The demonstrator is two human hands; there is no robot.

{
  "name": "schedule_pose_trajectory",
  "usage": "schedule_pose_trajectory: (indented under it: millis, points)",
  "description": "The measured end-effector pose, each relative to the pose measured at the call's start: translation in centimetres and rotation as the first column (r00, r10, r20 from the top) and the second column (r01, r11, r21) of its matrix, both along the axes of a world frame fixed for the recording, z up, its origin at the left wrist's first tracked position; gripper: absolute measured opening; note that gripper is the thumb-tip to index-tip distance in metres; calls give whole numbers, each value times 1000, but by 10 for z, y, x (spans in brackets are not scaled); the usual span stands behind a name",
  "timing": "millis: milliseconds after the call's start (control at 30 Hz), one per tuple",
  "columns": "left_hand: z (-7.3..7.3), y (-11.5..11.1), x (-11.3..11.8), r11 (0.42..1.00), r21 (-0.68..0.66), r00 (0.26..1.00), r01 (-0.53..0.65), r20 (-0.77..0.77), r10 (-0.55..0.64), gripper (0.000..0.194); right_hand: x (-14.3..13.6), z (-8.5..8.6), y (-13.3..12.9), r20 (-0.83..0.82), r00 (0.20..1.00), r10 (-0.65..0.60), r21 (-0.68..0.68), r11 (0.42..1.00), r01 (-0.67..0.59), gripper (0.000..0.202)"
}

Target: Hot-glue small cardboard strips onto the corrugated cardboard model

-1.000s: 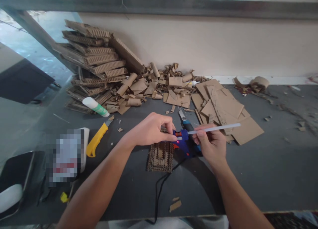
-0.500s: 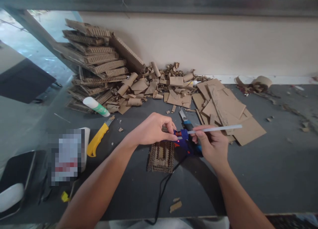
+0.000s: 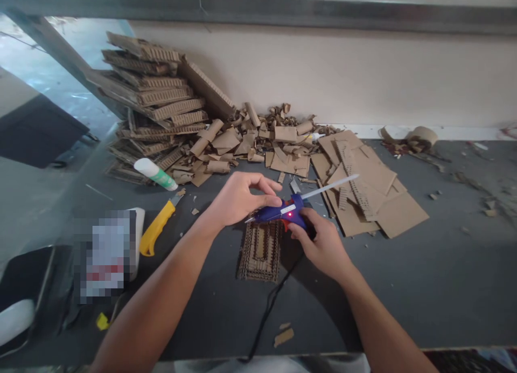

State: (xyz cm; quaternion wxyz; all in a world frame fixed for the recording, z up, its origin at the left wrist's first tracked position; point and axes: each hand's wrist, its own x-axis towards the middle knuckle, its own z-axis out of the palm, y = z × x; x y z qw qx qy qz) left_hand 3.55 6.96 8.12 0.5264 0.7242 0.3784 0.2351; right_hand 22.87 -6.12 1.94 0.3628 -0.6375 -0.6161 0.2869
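Observation:
A blue hot glue gun (image 3: pixel 274 214) with a lit red light is between my hands, its metal nozzle pointing left. My right hand (image 3: pixel 321 243) is closed round its handle. My left hand (image 3: pixel 242 200) steadies the front of the gun, thumb against the body and upper fingers curved above it. From the gun's back a translucent glue stick (image 3: pixel 331 186) sticks out up and to the right. Under the nozzle lies a small layered piece of corrugated cardboard (image 3: pixel 260 254). A black cord (image 3: pixel 269 308) trails toward the table's front edge.
Stacked corrugated cardboard (image 3: pixel 153 87) stands at the back left, beside loose scraps (image 3: pixel 242 138). Flat cardboard sheets (image 3: pixel 399 211) lie right. A yellow cutter (image 3: pixel 157 230), a glue bottle (image 3: pixel 155 173) and a phone (image 3: pixel 28 270) lie left. Another cutter's blade (image 3: pixel 294 186) shows behind the gun.
My right hand has let go of the glue stick and taken the gun's handle. The stick now sits further in, and the gun is turned with its nozzle visible.

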Motion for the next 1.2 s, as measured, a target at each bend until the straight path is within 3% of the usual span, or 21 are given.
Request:
schedule_pose_trajectory:
  millis: [100, 200, 400, 533, 633, 967, 1200]
  points:
    - [6, 9, -15, 990, 100, 995, -102, -11, 103, 30, 2, -4, 0, -56, 992, -109, -32, 994, 108, 31]
    - [14, 15, -29, 987, 42, 987, -158, 1, 158, 33, 4, -5, 2, -35, 971, -235, 17, 972, 236, 37]
    - [18, 14, -33, 981, -25, 974, -190, 118, 192, 26, 5, -1, 6, 20, 930, -367, 115, 925, 363, 46]
    - [16, 14, -32, 989, -89, 992, -122, 24, 125, 26, 6, -1, 10, 10, 905, -426, 179, 891, 418, 37]
    - [15, 14, -33, 992, -120, 998, -47, -44, 42, 26, 8, -1, 10, 23, 892, -452, 199, 876, 439, 34]
    - [3, 17, -30, 966, -258, 997, 13, -71, -32, 34, 6, -11, 9, 125, 893, -433, 198, 893, 405, 38]
    - [-1, 20, -31, 992, -102, 988, 73, -127, -86, 22, 3, -10, 7, 131, 889, -438, 201, 890, 409, 38]
